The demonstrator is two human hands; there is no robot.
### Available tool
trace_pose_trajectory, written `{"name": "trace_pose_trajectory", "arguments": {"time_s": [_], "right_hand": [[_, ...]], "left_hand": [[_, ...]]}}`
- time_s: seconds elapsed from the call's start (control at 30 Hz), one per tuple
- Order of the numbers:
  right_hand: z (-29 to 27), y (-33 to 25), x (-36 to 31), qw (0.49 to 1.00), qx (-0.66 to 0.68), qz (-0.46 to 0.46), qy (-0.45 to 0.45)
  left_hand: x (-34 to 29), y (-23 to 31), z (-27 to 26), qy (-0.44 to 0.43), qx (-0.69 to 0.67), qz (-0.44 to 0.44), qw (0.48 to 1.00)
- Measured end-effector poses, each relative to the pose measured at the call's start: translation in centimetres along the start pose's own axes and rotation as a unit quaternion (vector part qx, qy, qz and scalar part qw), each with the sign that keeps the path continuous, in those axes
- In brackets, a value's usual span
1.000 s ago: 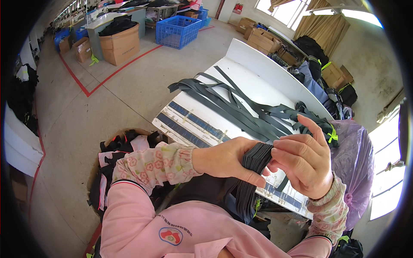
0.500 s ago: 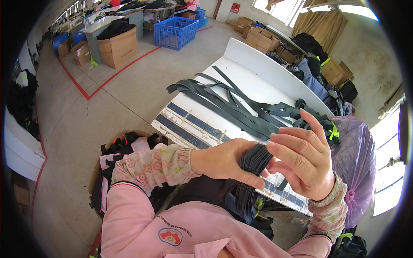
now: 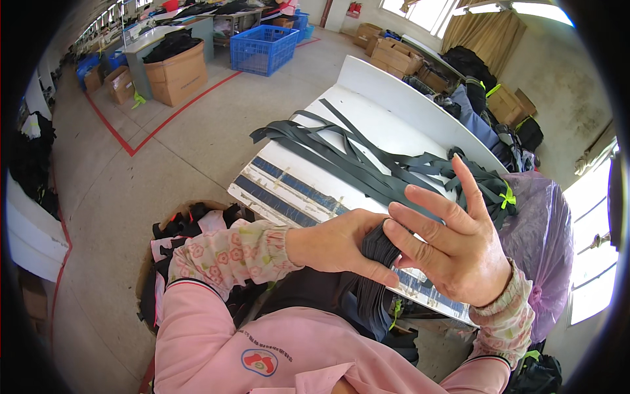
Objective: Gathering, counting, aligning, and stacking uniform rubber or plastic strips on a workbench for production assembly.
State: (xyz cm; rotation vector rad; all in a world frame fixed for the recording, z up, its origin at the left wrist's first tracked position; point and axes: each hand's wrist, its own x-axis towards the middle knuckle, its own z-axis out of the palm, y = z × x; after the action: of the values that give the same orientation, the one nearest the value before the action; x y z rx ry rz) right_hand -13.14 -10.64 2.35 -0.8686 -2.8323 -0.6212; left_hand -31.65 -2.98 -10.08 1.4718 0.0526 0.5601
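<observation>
A thick stack of black webbing straps (image 3: 378,248) is gripped in my left hand (image 3: 338,244), the thumb lying across its front. Below that hand the long ends of the stack hang down past the table edge. My right hand (image 3: 453,256) is beside the top of the stack, its fingers fanned apart and one fingertip touching or very close to the folded ends. Its thumb is mostly hidden. Beyond both hands, loose dark grey-green straps (image 3: 321,154) lie across the white table (image 3: 371,82), partly tangled, with a neon yellow tie (image 3: 507,196) at their right end.
A carton of black and pink fabric pieces (image 3: 187,230) stands at my left elbow. At the table's right hangs a purple plastic bag (image 3: 538,243). Farther off are a blue crate (image 3: 262,51), a large carton (image 3: 176,79) and piled boxes (image 3: 397,58) by the wall.
The fingers of my right hand have spread wider and shifted slightly left over the stack's top. My left hand keeps its grip on the straps, nearly still.
</observation>
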Motion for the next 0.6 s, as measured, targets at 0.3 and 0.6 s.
{"name": "trace_pose_trajectory", "arguments": {"time_s": [0.3, 0.6], "right_hand": [[-1.1, 1.4, 0.9, 0.982, 0.171, 0.031, -0.080], [0.2, 0.8, 0.5, 0.968, 0.176, 0.000, -0.179]], "left_hand": [[0.5, -1.0, 0.3, -0.027, 0.059, 0.059, 0.996], [0.0, -0.3, 0.2, -0.039, 0.088, 0.035, 0.995]]}}
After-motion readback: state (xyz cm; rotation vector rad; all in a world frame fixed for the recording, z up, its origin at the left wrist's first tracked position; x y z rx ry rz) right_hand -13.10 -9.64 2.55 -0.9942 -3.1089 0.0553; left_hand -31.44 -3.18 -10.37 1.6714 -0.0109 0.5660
